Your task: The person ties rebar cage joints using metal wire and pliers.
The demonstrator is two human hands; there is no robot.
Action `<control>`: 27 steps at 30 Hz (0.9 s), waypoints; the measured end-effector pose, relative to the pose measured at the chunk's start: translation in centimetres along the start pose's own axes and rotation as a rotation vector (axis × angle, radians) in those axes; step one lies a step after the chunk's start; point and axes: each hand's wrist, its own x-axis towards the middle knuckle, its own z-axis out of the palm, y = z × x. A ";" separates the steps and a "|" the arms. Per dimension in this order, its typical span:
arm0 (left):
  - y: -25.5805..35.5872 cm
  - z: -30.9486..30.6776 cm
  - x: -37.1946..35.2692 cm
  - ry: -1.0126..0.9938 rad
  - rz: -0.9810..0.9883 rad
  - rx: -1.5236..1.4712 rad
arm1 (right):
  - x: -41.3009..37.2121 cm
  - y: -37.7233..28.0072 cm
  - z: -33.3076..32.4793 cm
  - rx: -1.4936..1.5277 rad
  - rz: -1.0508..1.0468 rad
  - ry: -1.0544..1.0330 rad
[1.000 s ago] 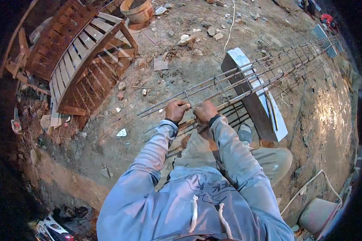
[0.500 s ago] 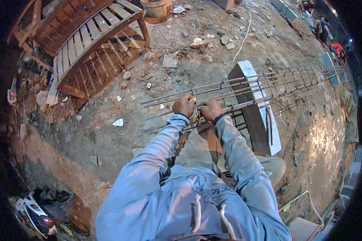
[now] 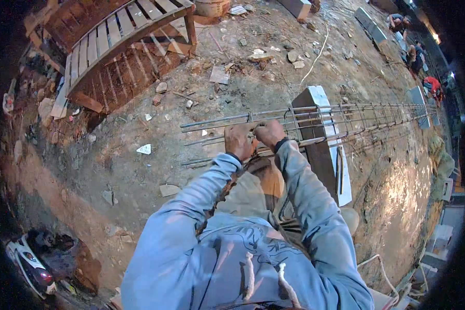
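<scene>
Steel-bar cage (image 3: 323, 139): lies across the upper half of the near block (image 3: 320, 163), overhanging its left edge; runs right to a far block (image 3: 419, 107), where the bars grow too small to count.
Left hand (image 3: 237, 140): fingers bent inward at the cage, short of the bars' loose ends; whether they grip is hidden by the hand's back.
Right hand (image 3: 269, 133): just beside the left, curled over the bars; its hold cannot be told either.
Lower bars: partly covered by hands and sleeves (image 3: 315, 191).
Near block's lower end: bears a dark rod (image 3: 340, 168) along its top.
Bar ends: point left, apart from the slatted bench (image 3: 101, 37); stone-strewn ground lies between.
Frame edges: cut off the bench, the bucket (image 3: 212, 7) and the motorbike (image 3: 33, 263).
Ground (image 3: 155, 181): brown, uneven earth with a pale chip (image 3: 144, 149), a flat tile (image 3: 220, 75) and a white cord (image 3: 323, 49); it gleams at right.
Upper right: people, one in a red top (image 3: 433, 87), small and dim, near lit lamps (image 3: 436, 38).
</scene>
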 end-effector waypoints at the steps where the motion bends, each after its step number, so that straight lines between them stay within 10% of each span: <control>1: 0.1 0.4 -0.4 0.151 0.063 0.008 | 1.2 0.3 0.6 -0.190 -0.032 -0.027; 13: -0.6 2.4 1.0 0.161 -0.196 0.001 | 5.8 -3.6 -2.4 -0.826 -0.425 -0.119; 20: -1.5 2.1 1.3 0.063 -0.082 -0.002 | 4.0 -3.3 -4.6 -0.887 -0.017 -0.398; 25: -0.9 0.9 2.0 0.007 -0.136 -0.182 | 1.1 -3.8 -12.3 -0.571 -0.170 -0.490; 27: -0.7 0.6 2.3 -0.029 -0.096 -0.144 | 1.3 4.8 -19.0 0.176 -0.388 -0.272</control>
